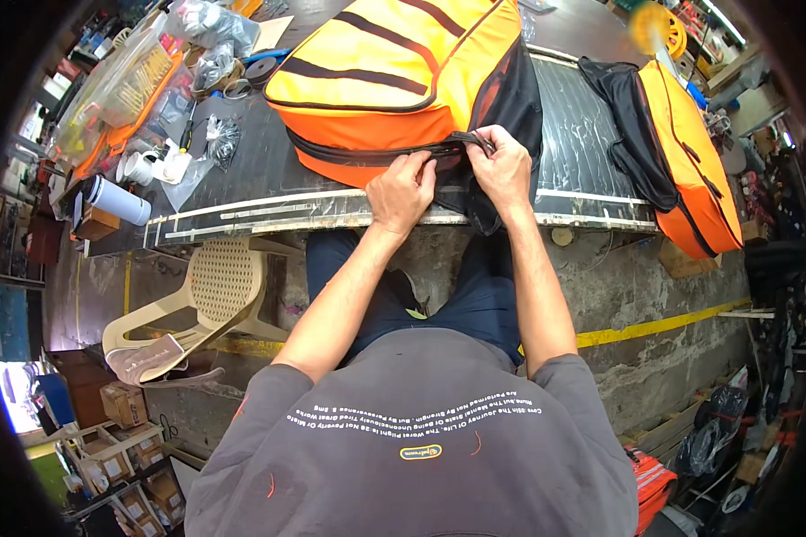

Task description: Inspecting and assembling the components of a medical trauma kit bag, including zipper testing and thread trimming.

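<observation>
A bright orange-yellow backpack [358, 89] with black stripes lies on the dark worktable [251, 148] in front of me. Along its near side runs a black zipper [349, 154]. My left hand [403, 191] is closed, its fingers pinching the bag's edge just below that zipper. To its right, my right hand [503, 170] pinches a black zipper end [468, 139] at the bag's near right corner. What lies under the fingertips is partly hidden. Black fabric hangs over the table edge below the right hand.
A second orange and black backpack [690, 152] hangs over the table's right end. At the left are a clear plastic box [121, 85], a screwdriver [188, 130], a white tumbler [116, 200] and plastic bags. A beige plastic chair [224, 282] stands below the table's left part.
</observation>
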The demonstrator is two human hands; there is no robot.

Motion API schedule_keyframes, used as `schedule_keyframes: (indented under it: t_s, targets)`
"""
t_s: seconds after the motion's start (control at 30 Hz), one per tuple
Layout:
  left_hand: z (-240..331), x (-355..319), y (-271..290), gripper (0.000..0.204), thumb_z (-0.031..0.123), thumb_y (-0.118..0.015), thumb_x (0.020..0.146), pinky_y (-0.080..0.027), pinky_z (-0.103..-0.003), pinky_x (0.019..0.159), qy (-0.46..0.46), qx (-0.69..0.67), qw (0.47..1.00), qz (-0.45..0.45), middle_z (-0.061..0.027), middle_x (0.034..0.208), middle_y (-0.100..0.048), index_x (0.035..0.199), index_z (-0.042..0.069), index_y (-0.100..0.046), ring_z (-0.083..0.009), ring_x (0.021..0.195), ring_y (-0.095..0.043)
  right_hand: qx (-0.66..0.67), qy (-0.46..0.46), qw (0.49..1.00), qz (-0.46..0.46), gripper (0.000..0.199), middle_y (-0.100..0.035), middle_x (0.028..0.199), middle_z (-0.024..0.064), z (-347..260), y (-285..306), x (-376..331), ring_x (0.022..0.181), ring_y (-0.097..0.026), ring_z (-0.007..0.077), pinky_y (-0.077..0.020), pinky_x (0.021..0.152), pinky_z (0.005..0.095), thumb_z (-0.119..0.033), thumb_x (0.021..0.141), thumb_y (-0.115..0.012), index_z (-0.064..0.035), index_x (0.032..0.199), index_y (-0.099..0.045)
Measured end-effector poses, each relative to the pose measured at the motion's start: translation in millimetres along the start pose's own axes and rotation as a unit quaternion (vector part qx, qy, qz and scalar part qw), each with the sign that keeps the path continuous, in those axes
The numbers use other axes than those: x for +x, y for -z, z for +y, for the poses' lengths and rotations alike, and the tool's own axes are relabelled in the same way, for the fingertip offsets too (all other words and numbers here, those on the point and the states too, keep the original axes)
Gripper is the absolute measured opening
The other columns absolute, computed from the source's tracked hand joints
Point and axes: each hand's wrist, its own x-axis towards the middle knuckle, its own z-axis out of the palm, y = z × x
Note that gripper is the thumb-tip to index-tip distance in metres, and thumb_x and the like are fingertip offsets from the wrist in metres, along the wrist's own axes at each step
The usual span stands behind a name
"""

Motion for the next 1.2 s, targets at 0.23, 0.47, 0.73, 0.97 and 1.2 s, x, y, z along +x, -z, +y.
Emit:
schedule_keyframes:
  t_s: [0.23,0.47,0.73,0.97,1.2]
  targets:
    - [-10.3,22.5,57.3,0.029,0.031,-0.086,0.086,-0.044,-0.044,0.095,-0.164,0.125,0.978,0.043,-0.0029,0.114,-0.066,0.112,0.024,-0.078,-0.0253,0.114,-0.064,-0.017,-0.052,0.997,-0.055,0.078,-0.075,0.129,0.0228,31.8,45.8,-6.4,0.118,-0.075,0.0329,-0.0584,0.102,0.0409,-0.05,0.09,-0.09,-0.0035,0.145,-0.06]
    - [-67.8,118.8,99.7,0.045,0.056,-0.08,0.091,-0.043,-0.058,0.103,-0.25,0.219,0.942,-0.043,-0.0007,0.103,-0.076,0.111,0.016,-0.075,-0.0242,0.105,-0.073,-0.342,-0.119,0.932,-0.022,0.053,-0.071,0.129,0.0218,169.5,93.2,-18.4,0.128,-0.065,0.041,-0.0508,0.106,0.0543,-0.035,0.1,-0.074,-0.0057,0.143,-0.063]
    - [23.7,149.1,69.8,0.043,0.051,-0.085,0.09,-0.057,-0.046,0.062,-0.234,0.111,0.963,-0.075,-0.0139,0.078,-0.071,0.089,0.01,-0.073,-0.0349,0.072,-0.073,0.033,0.082,0.982,0.167,0.006,-0.071,0.094,0.0057,-20.0,90.4,-46.9,0.078,-0.064,0.0159,-0.0528,0.073,0.0325,-0.007,0.099,-0.078,-0.0042,0.105,-0.078]
    - [119.9,158.9,59.0,0.041,0.051,-0.082,0.093,-0.057,-0.049,0.062,-0.188,0.089,0.976,-0.069,-0.0135,0.076,-0.073,0.086,0.011,-0.074,-0.037,0.072,-0.074,0.117,-0.08,0.976,0.168,0.04,-0.071,0.081,0.0043,2.1,101.5,4.9,0.067,-0.063,0.0093,-0.053,0.066,0.0302,-0.017,0.102,-0.076,0.0065,0.134,-0.073]
    - [118.8,140.7,45.1,0.04,0.044,-0.083,0.094,-0.054,-0.051,0.059,-0.133,0.066,0.986,-0.075,-0.0145,0.07,-0.069,0.077,0.01,-0.07,-0.0394,0.068,-0.071,-0.005,-0.068,0.985,0.161,0.042,-0.07,0.068,0.005,2.6,109.9,10.1,0.064,-0.067,0.0149,-0.0544,0.066,0.0357,-0.029,0.09,-0.085,0.0044,0.114,-0.08]
